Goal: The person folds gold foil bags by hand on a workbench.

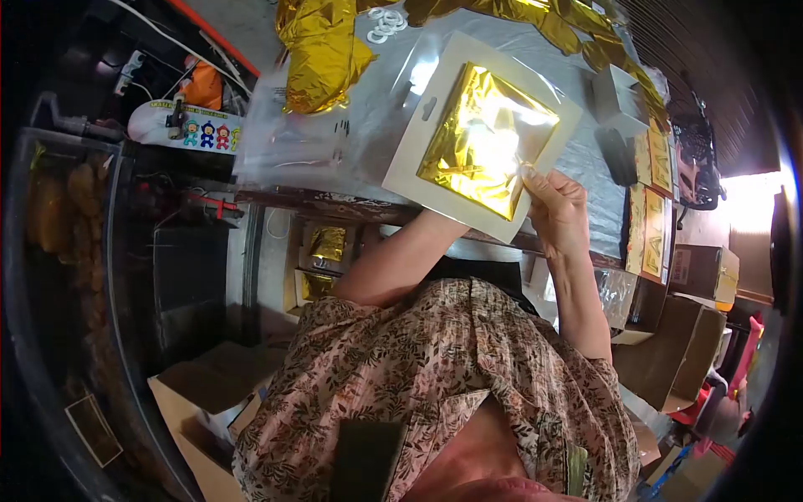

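Observation:
A pale grey card with a hang hole [406,159] is held up over the table, tilted. On it lies a folded, shiny gold foil packet [456,138], glaring in the light. My right hand [556,201] pinches the packet's lower right edge between thumb and fingers, close to the card's edge. My left forearm [401,255] runs up behind the card, which hides my left hand and its fingers.
The table [368,109] has a clear plastic cover. Gold foil pieces [326,71] and white rings [386,25] lie along its far side. A grey-white box [617,96] stands at the right, near gold-patterned boxes [648,226]. Open cardboard boxes [673,351] are lower right.

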A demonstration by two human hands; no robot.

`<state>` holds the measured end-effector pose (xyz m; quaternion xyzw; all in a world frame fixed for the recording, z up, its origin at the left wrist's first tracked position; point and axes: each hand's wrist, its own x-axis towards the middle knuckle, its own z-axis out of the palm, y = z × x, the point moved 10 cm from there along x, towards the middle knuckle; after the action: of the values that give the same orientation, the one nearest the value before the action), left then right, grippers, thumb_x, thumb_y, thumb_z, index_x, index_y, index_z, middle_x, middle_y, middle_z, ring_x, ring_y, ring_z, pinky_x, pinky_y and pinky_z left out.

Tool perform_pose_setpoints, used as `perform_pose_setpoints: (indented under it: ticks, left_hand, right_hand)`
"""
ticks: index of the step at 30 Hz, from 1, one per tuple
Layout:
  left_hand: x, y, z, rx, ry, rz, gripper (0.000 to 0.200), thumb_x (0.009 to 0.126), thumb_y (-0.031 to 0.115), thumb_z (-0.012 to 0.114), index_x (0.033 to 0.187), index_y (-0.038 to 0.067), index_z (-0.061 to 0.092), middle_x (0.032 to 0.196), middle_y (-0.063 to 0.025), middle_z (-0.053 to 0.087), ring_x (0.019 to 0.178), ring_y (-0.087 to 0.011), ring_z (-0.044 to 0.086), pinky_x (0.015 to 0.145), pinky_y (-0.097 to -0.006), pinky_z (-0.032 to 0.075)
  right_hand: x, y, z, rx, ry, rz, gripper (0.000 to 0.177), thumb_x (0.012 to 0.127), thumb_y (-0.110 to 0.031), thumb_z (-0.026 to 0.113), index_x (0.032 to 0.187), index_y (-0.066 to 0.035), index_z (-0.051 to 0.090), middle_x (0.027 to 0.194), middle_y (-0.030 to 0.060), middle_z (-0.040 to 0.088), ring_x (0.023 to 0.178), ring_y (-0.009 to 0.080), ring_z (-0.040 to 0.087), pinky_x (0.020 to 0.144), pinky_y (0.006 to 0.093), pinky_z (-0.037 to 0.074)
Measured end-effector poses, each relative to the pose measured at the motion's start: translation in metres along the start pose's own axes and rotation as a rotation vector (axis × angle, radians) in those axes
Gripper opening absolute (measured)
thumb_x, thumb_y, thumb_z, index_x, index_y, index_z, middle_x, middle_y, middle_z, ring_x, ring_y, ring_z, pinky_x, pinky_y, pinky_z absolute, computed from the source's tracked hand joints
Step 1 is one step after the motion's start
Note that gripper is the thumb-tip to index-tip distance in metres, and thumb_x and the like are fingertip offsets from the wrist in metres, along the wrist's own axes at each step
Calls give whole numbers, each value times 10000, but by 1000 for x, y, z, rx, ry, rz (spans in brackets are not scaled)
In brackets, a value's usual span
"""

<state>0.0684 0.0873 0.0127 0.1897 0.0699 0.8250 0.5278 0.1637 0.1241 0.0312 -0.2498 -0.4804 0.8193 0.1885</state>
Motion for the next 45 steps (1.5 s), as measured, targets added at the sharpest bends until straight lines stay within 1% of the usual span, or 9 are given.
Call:
perform_pose_setpoints:
  ticks: [6,9,16,18,19,31,34,38,45]
  left_hand:
    - [13,-15,6,-223,-120,-82,552,1088,445,450,1465,41,461,1343,-149,588,1225,-277,593,984,-402,555]
    - [3,-28,-28,-169,242,-123,582,1082,461,441,1504,61,442,1384,-167,581,1270,-304,588,976,-411,576]
    - [1,1,55,199,-87,24,639,1084,477,399,1619,167,234,1632,-132,327,1537,-309,299,1261,-551,274]
    - [-5,0,43,267,482,-328,632,1080,506,383,1619,205,247,1637,-106,321,1543,-308,284,1256,-568,272]
    - [-5,-1,41,265,484,-326,632,1080,506,383,1619,205,247,1637,-106,321,1543,-308,284,1256,-568,272]
    - [-8,-24,12,244,-60,-56,582,1086,478,386,1568,155,343,1584,-170,375,1487,-316,376,1240,-485,327]
    - [-11,1,-16,1013,115,105,556,1100,421,388,1551,96,367,1540,-171,452,1389,-329,495,1164,-432,432]
    - [-29,73,15,-46,262,3,585,1098,526,372,1387,50,554,1283,-119,634,1154,-251,620,1062,-407,506]
    - [-48,134,-11,787,434,59,346,1030,379,656,1121,51,722,956,15,698,841,-53,633,749,-223,502]
  right_hand:
    - [2,6,-1,17,15,-4,186,981,-115,699,1066,45,741,972,107,764,809,150,716,740,292,589]
    - [-1,4,11,36,39,-11,173,989,-115,686,1054,35,743,935,84,757,751,121,688,682,261,560]
    - [-7,-6,29,30,-43,-57,164,988,-107,706,1077,20,758,906,30,744,672,50,613,598,207,505]
    - [-8,-6,32,14,-24,-51,165,989,-111,706,1076,20,758,903,29,742,669,49,609,591,206,496]
    - [-9,-6,32,1,-5,-48,166,990,-114,706,1075,19,759,900,27,741,666,48,604,583,205,488]
    - [-7,-2,35,-28,56,-58,125,972,-114,725,994,-4,779,822,17,724,599,39,544,536,204,414]
    - [2,0,19,-60,-11,-80,101,955,-109,744,923,-17,773,779,15,713,580,36,528,523,209,385]
    - [4,-17,-16,-96,119,-101,144,959,-62,710,823,-20,731,781,45,704,651,105,621,641,257,518]
    - [-1,-30,-19,-199,123,-96,150,951,-68,732,804,-42,718,701,4,653,589,61,510,552,235,355]
